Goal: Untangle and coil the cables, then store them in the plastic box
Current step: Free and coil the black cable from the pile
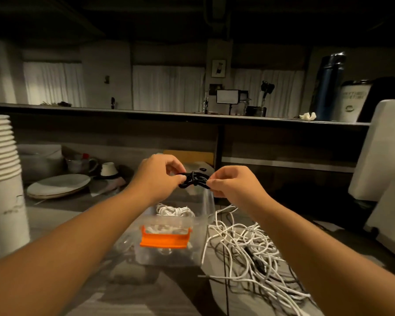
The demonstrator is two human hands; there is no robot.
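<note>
The fingers [176,167] of the left hand [157,173] pinch one end of a small black cable bundle [193,180]. The fingers [211,183] of the right hand [229,184] are curled and pinch the other end. The bundle is up in the air between the two hands, above the far end of the clear plastic box with the orange clip [198,236]. It lies sideways, with its long side going from left to right, almost flat. A turn of cable goes round its middle.

I think the black cable is coiled and is being tied off. Next, it needs a tight last tuck so it does not spring open. Then it goes down into the box beside the white coiled cable [173,210] lying there. A big messy pile of white cables [249,247] waits on the grey tabletop [62,217], just to the right of the box.
</note>
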